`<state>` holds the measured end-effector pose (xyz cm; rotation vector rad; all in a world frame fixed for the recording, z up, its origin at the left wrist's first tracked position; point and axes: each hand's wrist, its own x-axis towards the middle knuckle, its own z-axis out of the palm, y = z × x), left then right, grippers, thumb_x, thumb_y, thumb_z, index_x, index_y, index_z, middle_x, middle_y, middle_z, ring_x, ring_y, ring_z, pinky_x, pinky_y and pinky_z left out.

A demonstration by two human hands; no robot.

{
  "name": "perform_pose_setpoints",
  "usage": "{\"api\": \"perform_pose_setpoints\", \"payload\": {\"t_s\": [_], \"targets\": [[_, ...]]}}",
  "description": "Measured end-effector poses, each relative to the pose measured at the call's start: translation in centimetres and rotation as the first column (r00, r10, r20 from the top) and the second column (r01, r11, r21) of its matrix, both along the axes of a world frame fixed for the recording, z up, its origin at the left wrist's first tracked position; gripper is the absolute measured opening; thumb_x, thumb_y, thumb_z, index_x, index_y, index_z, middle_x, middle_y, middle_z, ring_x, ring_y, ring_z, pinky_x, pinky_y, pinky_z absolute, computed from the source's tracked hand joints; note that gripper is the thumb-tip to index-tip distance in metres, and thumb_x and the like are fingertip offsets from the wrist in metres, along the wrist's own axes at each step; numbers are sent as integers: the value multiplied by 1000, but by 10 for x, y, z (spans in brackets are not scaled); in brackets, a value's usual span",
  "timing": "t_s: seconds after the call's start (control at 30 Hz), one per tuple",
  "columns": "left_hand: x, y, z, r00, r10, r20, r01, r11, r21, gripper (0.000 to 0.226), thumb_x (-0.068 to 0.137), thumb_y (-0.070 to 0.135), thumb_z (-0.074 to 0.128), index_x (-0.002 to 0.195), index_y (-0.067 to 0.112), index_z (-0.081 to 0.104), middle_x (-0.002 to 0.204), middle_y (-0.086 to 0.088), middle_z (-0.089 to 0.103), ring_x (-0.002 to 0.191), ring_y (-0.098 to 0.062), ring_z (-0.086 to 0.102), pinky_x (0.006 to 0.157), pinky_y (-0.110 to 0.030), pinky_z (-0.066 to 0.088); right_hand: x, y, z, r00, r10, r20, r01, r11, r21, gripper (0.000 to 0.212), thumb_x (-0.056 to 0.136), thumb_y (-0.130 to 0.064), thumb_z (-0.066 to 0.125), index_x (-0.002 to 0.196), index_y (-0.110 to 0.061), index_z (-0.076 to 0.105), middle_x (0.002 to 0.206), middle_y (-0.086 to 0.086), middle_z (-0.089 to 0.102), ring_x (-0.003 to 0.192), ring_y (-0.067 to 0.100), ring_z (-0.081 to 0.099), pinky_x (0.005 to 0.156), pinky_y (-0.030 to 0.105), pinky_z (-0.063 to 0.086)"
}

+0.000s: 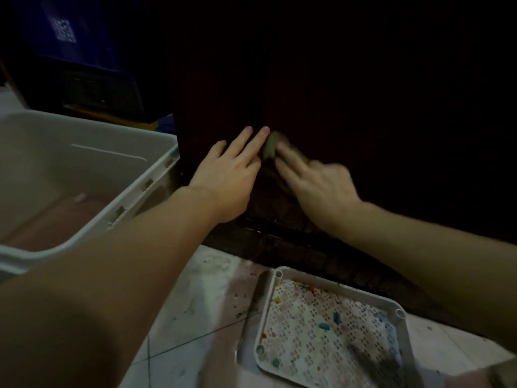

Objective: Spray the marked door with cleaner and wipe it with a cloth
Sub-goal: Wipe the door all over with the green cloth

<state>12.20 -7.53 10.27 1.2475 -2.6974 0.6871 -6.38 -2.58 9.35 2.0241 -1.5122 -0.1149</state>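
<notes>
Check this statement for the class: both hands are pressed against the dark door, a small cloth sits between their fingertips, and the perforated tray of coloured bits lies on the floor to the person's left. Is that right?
One detail is wrong. The head view shows the perforated tray on the floor to the person's right, below the right hand; the big white bin is on the left. The left hand, cloth and door are as stated.

Dim interior, light falling mainly on the foreground. Pale tiled floor (181,331), stained and speckled (dark grout lines visible). White plastic bin (84,163) at left; perforated white tray (330,331) on floor; dark blue crate (78,37) behind.
</notes>
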Motion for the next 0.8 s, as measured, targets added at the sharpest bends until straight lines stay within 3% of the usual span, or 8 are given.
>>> {"api": "perform_pose_setpoints", "payload": {"t_s": [0.1,0.23,0.37,0.6,0.8], "targets": [[8,-6,-8,997,79,-2,-78,995,65,78,90,33,48,154,13,7,158,-9,-25,146,-28,-20,118,-47,14,8,-12,1,999,7,45,-1,992,-129,72,96,-20,48,157,-17,10,164,4,-13,90,29,61,55,34,43],[12,-9,-17,990,132,44,-136,986,102,81,89,33,52,153,13,8,153,-9,-36,145,-30,-23,118,-49,15,17,-9,-38,994,-60,-86,69,992,107,71,100,-23,41,157,-23,-3,149,2,-40,89,25,56,55,33,35],[12,-11,-16,992,125,34,-128,986,103,85,90,33,50,154,12,-2,150,-10,-40,145,-29,-24,119,-48,13,24,-7,-47,994,-44,-101,65,973,220,69,102,-22,38,158,-23,-1,151,-1,-39,90,23,55,59,32,39],[20,-10,-22,993,110,-40,-105,989,104,85,89,30,51,155,11,1,152,-9,-39,146,-26,-21,119,-47,17,41,-27,-5,997,-41,60,44,998,-44,78,99,-22,48,157,-17,-4,162,3,-25,97,24,61,55,32,41],[35,-8,-30,986,168,13,-168,971,172,86,90,32,50,153,9,-3,151,-10,-39,146,-26,-22,119,-47,15,47,-19,-49,995,-88,-43,95,972,213,68,102,-23,40,157,-24,-1,155,3,-37,96,24,58,58,34,37]]}}
